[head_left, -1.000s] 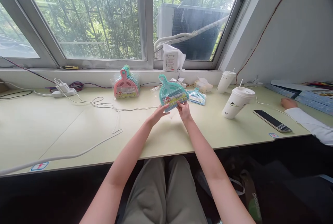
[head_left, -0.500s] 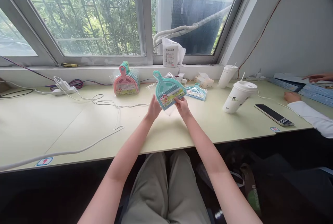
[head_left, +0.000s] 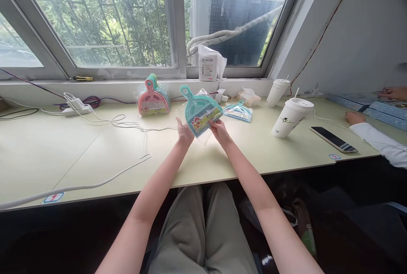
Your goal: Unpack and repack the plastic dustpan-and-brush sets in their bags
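Observation:
My right hand [head_left: 220, 132] pinches the lower right edge of a teal mini dustpan [head_left: 197, 108], packed with its brush in a clear bag. The pan is held up above the table, tilted, its handle pointing to the upper left. At its lower left side is my left hand [head_left: 185, 132], thumb raised and apart; its other fingers are partly hidden by the pan. Beyond, to the right, another teal dustpan set [head_left: 238, 113] lies flat in its wrapper. A row of dustpan sets stands to the left, a pink one [head_left: 153, 101] in front.
Two white lidded cups [head_left: 291, 119] with straws and a phone [head_left: 333, 140] are on the right. A co-worker's hand [head_left: 355, 118] rests further right. White cables [head_left: 127, 124] and a power strip [head_left: 76, 110] lie left. A tissue pack [head_left: 208, 67] stands on the sill.
The dustpan set has shifted slightly left and tilted a little more in my right hand. My left thumb has spread away from the pan. The co-worker's far hand has moved.

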The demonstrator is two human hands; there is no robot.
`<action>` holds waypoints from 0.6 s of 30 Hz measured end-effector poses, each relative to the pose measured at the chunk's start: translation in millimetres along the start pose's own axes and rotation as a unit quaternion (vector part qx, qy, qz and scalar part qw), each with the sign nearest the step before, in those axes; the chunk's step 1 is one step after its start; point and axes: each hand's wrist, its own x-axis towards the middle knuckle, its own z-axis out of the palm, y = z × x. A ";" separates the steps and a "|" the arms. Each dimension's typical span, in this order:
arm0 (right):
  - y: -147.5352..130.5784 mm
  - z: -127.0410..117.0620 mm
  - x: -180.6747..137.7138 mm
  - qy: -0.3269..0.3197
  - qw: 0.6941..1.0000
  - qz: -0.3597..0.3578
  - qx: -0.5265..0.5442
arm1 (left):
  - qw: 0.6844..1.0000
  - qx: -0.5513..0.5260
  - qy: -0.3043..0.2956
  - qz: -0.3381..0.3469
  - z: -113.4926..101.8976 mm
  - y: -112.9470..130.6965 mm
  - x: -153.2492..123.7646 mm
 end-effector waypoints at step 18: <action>-2.9 -8.4 2.4 0.027 0.999 -0.020 0.020 | 0.963 0.268 0.006 0.034 -15.3 -17.2 4.9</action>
